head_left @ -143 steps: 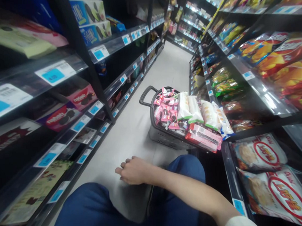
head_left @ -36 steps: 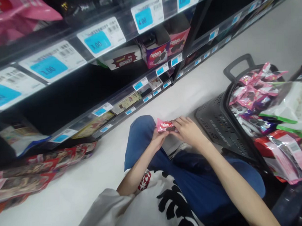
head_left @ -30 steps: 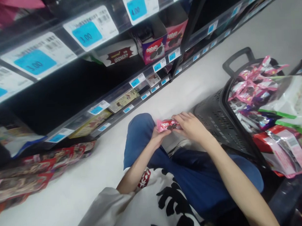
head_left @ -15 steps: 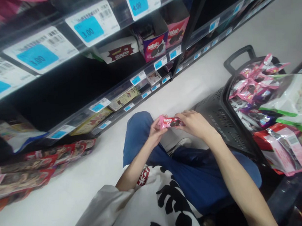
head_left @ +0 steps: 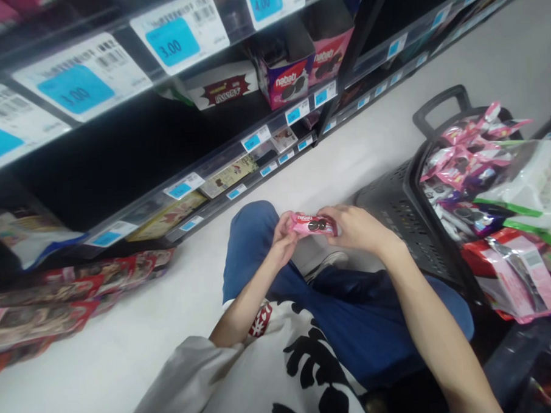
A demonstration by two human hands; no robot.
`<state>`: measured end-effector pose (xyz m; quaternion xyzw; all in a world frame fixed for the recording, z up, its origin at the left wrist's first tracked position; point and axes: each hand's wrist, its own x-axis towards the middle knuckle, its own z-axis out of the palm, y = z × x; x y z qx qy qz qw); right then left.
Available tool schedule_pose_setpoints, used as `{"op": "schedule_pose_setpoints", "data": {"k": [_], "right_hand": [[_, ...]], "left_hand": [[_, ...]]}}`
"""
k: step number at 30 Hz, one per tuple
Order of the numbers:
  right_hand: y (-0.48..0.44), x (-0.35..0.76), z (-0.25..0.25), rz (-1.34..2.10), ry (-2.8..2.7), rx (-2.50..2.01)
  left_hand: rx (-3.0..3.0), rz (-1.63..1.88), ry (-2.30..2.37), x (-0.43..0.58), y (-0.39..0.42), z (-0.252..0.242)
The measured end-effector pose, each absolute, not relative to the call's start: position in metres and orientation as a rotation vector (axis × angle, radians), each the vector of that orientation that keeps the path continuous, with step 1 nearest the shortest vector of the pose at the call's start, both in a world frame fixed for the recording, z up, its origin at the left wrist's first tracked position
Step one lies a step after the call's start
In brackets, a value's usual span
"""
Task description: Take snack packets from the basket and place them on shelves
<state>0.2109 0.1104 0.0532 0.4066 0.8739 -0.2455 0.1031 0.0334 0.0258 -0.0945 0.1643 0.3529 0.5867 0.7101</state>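
Note:
A small pink nabati biscuit packet [head_left: 311, 224] is held between both my hands above my blue-trousered knees. My left hand [head_left: 282, 241] pinches its left end. My right hand [head_left: 356, 228] grips its right end with fingers curled over it. To the right stands a dark plastic basket [head_left: 397, 216] heaped with more pink packets, white-and-green bags and red packs. On the shelf ahead sit open purple and pink nabati display boxes [head_left: 304, 71].
Black shelving [head_left: 172, 138] with blue price tags runs along the left. Red snack packs [head_left: 74, 297] lie on the lowest shelf at left. Pale floor [head_left: 456, 58] stretches beyond the basket. The basket's handle [head_left: 440, 105] points away from me.
Since 4.8 s ago the view turned to the left shelves and both hands took up a pink packet. In the last second the packet rose slightly and turned a little.

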Motion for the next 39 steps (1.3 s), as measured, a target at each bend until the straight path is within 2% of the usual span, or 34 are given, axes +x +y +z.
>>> {"op": "schedule_pose_setpoints", "data": {"k": [17,39], "right_hand": [[0.1145,0.2147,0.0572,-0.877,2.576,1.293],[0.1127,0.2164,0.0527,-0.737,2.541,1.202]], "left_hand": [[0.284,1.287,0.808,0.0288,0.0263,-0.0925],[0.189,1.375,0.691,0.0317,0.0287,-0.0856]]}}
